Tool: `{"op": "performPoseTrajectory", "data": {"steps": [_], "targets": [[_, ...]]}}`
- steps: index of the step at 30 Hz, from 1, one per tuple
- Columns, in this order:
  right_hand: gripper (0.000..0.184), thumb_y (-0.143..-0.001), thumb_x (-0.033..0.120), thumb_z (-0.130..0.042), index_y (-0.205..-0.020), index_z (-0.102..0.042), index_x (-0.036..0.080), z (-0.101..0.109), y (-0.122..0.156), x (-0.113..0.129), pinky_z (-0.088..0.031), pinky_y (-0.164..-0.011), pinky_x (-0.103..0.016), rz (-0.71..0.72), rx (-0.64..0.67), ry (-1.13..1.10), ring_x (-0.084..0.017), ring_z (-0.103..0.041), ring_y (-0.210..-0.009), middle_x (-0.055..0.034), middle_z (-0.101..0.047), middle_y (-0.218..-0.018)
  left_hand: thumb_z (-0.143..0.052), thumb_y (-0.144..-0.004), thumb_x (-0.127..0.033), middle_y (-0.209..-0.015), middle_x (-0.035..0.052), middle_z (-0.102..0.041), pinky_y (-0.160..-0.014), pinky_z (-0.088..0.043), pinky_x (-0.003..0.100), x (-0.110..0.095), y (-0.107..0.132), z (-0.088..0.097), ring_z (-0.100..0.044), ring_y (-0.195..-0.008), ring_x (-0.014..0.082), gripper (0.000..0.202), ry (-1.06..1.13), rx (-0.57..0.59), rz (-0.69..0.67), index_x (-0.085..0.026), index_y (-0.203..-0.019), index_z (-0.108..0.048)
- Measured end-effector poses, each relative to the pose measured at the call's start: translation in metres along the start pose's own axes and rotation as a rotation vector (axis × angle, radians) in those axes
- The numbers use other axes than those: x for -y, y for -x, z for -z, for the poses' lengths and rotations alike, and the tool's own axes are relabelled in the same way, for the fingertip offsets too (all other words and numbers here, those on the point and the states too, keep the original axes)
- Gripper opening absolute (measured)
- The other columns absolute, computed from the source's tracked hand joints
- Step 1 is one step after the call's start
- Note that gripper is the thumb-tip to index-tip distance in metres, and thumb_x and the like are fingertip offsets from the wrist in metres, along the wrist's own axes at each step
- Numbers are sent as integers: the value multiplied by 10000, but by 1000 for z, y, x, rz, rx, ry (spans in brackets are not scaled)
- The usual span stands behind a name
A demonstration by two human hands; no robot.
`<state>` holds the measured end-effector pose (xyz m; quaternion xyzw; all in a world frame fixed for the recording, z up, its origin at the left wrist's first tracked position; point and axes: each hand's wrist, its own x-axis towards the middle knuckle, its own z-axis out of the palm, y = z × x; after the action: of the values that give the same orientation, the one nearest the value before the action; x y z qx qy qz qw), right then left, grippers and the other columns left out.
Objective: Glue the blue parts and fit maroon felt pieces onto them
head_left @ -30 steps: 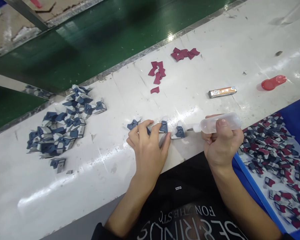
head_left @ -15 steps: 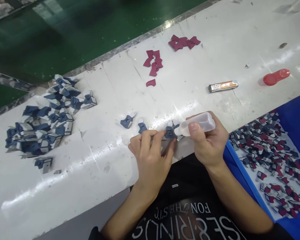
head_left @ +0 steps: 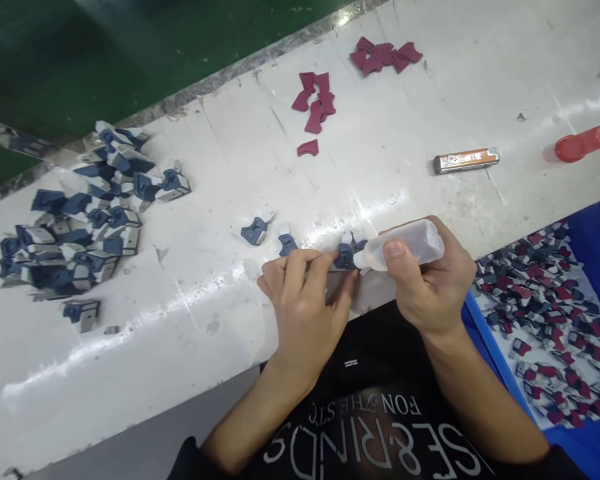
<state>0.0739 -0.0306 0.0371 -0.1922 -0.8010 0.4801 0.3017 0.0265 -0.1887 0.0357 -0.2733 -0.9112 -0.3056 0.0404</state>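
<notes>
Hands (head_left: 307, 303) and bottle (head_left: 414, 244) near front table edge (head_left: 220, 375); wide room toward maroon pieces (head_left: 313, 121).

Black shirt (head_left: 380, 350), lettering "FON", "THE", "SE&RIND"

Squeeze bottle (head_left: 414, 244): translucent, whitish; was held aslant in right hand (head_left: 433, 293), nozzle end pointed left toward blue-and-grey piece (head_left: 345, 256). Nozzle tip I could not make out remotely; contact remained uncertain to me. Blue-and-grey piece: small, blue front with recessed detail, pale edges; sat at fingertips of left hand (head_left: 305, 297), over white worktop (head_left: 130, 380). Second piece (head_left: 361, 245): likewise blue; lay just beside first, partly hidden by bottle.
</notes>
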Motion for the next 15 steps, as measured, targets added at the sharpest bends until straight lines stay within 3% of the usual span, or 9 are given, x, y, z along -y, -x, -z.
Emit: {"op": "performPoseTrajectory", "data": {"steps": [6,15], "targets": [[267,-982,341,-749,-773,-624,231,8,-3,0,-367,-409,-243,53,-24,50,-112,-492,-471,64,-535,-575,-744,-976,-284,-1018,86,-685,-845,-517,488,0,0,-1,-588,-968,253,187,-5,-14,0,-179,-1131,-742],[217,-998,369,-726,-839,-642,247,-3,-10,-5,-395,-422,-252,36,-91,59,-127,-523,-497,56,-563,-611,-759,-963,-269,-1017,80,-686,-867,-481,483,0,-1,0,-580,-970,254,184,-4,-10,-19,-178,-1122,-747]]}}
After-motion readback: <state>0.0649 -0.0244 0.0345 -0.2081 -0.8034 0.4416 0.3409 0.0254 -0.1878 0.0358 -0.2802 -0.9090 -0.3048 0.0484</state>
